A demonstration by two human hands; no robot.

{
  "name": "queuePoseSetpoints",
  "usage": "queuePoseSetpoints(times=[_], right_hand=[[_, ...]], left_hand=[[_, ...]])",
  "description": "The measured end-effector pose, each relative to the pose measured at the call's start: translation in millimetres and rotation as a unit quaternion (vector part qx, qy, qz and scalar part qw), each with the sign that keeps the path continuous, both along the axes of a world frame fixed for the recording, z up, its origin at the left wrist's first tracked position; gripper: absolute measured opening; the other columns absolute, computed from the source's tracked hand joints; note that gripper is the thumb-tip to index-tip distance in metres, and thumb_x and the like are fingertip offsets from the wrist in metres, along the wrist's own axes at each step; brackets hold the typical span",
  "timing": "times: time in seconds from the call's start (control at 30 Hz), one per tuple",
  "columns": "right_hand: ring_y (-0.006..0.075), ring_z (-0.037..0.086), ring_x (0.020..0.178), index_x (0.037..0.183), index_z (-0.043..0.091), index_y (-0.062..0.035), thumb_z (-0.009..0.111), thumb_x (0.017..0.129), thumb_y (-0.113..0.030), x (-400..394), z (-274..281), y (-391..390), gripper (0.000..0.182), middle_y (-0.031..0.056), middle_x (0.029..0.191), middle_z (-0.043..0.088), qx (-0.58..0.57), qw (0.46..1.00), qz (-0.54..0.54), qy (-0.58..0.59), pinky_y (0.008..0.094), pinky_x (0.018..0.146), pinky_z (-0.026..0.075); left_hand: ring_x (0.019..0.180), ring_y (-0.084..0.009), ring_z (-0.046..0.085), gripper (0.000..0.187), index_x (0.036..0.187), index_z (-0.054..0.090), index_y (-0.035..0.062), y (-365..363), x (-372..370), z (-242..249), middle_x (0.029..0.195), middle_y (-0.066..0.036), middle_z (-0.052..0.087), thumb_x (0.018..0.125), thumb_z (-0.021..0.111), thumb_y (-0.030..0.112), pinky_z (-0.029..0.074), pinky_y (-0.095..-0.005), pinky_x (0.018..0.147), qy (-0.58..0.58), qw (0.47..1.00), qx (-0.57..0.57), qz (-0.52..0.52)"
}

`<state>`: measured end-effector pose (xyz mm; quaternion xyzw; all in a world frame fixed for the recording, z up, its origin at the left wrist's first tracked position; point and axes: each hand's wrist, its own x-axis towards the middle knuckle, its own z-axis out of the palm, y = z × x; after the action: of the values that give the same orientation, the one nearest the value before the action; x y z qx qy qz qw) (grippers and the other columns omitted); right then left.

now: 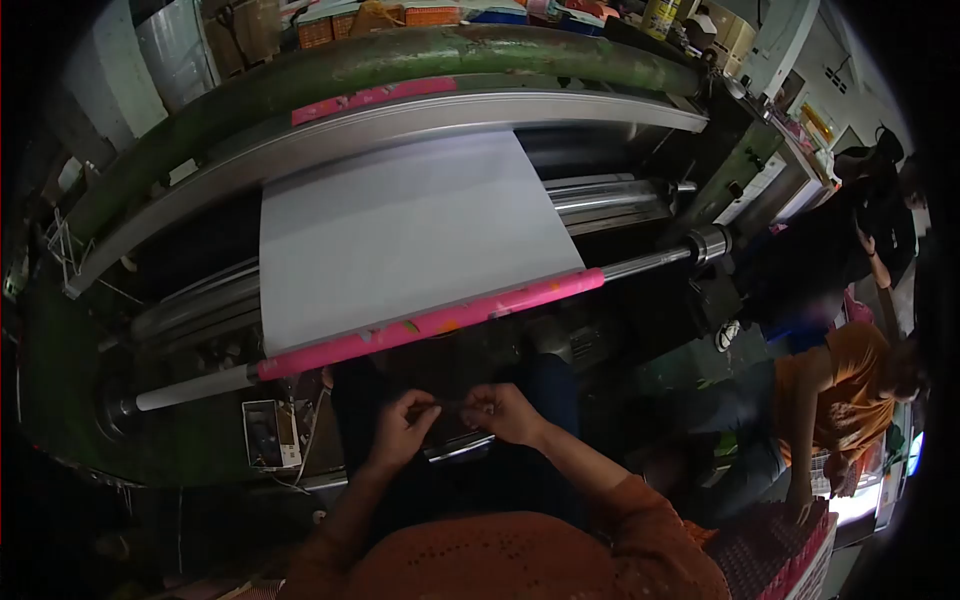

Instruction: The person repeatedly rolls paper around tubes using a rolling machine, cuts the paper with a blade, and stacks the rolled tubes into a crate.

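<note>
My left hand [404, 428] and my right hand [500, 412] are held close together over my lap, fingers pinched. Between the fingertips there seems to be something small and dark, too small to name. Just beyond my hands, a roll of pink patterned material [430, 322] is wound on a metal shaft [650, 262]. A wide white sheet [400, 235] runs from under a metal bar [420, 122] down to that roll. Neither hand touches the roll or the sheet.
A green roller [430, 55] spans the machine's back. A small white-edged box [271, 434] stands left of my legs. At right sits a person in an orange shirt [855, 380], with a person in dark clothes [820, 250] behind. Orange baskets [432, 16] line the back.
</note>
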<state>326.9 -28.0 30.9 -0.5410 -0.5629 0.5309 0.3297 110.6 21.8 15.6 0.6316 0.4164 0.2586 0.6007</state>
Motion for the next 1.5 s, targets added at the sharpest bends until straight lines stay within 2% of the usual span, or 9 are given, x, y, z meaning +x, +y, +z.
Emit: queuePoseSetpoints(times=[0.03,0.1,0.13,0.4,0.87,1.07,1.17,1.23,1.5], right_hand=[[0.026,0.067,0.079,0.098,0.061,-0.0022,0.066,0.084,-0.008,8.6,-4.1,-4.0,0.016,0.0136,0.085,0.066,0.055,0.986,-0.03,-0.153,0.0346,0.068,0.053],[0.0305,0.066,0.082,0.098,0.061,-0.0038,0.065,0.082,-0.009,31.1,-35.5,-15.1,0.017,0.0151,0.087,0.066,0.101,0.963,-0.063,-0.242,0.0378,0.069,0.053],[0.035,0.064,0.084,0.097,0.061,-0.0055,0.064,0.08,-0.01,41.9,-51.4,-20.1,0.018,0.0165,0.088,0.065,0.147,0.928,-0.092,-0.33,0.041,0.07,0.052],[0.0339,0.063,0.078,0.087,0.06,-0.0053,0.063,0.082,-0.009,44.3,-55.2,-26.0,0.007,0.0138,0.079,0.061,0.212,0.915,-0.111,-0.325,0.04,0.066,0.05],[0.034,0.063,0.077,0.091,0.065,-0.0067,0.064,0.081,-0.01,47.8,-35.1,-14.6,0.011,0.015,0.08,0.064,0.057,0.939,-0.01,-0.34,0.0388,0.067,0.051],[0.0058,0.051,0.062,0.085,0.063,-0.0009,0.064,0.085,-0.004,-12.8,113.1,66.7,0.003,0.003,0.069,0.061,0.153,0.987,0.007,-0.046,0.0228,0.056,0.042],[0.0138,0.055,0.059,0.086,0.063,-0.0012,0.066,0.084,-0.007,-67.0,136.3,140.6,0.006,0.0063,0.065,0.061,0.237,0.958,0.067,-0.149,0.0267,0.057,0.044],[0.0228,0.061,0.061,0.087,0.064,-0.0028,0.066,0.083,-0.009,-105.5,126.9,180.6,0.008,0.0105,0.069,0.064,0.282,0.936,0.099,-0.187,0.0317,0.06,0.048],[0.0346,0.065,0.075,0.087,0.067,-0.008,0.063,0.08,-0.015,-175.9,95.6,245.1,0.01,0.0132,0.078,0.068,0.327,0.9,0.124,-0.259,0.0418,0.069,0.052]], left_hand=[[0.097,-0.0139,0.058,0.02,0.104,0.06,0.0023,0.6,-0.6,-2.9,0.1,-0.008,0.062,0.087,0.066,0.01,0.045,-0.0291,0.084,0.002,1.0,-0.001,-0.004],[0.106,-0.0267,0.056,0.023,0.101,0.063,0.0041,10.0,-9.8,-17.0,0.106,-0.011,0.061,0.082,0.068,0.018,0.043,-0.0399,0.09,0.312,0.864,0.391,0.057],[0.114,-0.0354,0.049,0.028,0.099,0.064,0.0054,13.7,-17.4,-34.6,0.114,-0.013,0.058,0.078,0.068,0.024,0.038,-0.0482,0.096,0.341,0.864,0.363,0.067],[0.115,-0.0328,0.048,0.026,0.098,0.064,0.005,14.2,-25.9,-58.8,0.118,-0.013,0.056,0.077,0.068,0.021,0.037,-0.0467,0.098,0.391,0.827,0.4,0.061],[0.109,-0.0297,0.051,0.022,0.089,0.063,0.0063,15.4,-29.2,-58.3,0.111,-0.011,0.058,0.074,0.068,0.021,0.039,-0.0465,0.094,0.354,0.84,0.399,0.098],[0.104,-0.0293,0.053,0.018,0.088,0.063,0.007,21.1,-28.6,-61.5,0.107,-0.01,0.059,0.076,0.067,0.019,0.043,-0.0447,0.086,0.245,0.879,0.385,0.135],[0.101,-0.0296,0.055,0.02,0.089,0.062,0.0054,18.3,-23.7,-25.5,0.104,-0.01,0.06,0.075,0.069,0.016,0.045,-0.0443,0.087,0.224,0.869,0.435,0.08],[0.105,-0.0297,0.055,0.027,0.097,0.063,0.0054,16.9,-27.4,10.2,0.108,-0.012,0.06,0.074,0.071,0.018,0.043,-0.0461,0.093,0.149,0.79,0.582,0.118],[0.107,-0.0287,0.052,0.052,0.113,0.056,-0.0025,59.2,-68.0,91.3,0.11,-0.014,0.057,0.078,0.067,0.034,0.039,-0.0458,0.098,0.297,0.767,0.55,0.147]])
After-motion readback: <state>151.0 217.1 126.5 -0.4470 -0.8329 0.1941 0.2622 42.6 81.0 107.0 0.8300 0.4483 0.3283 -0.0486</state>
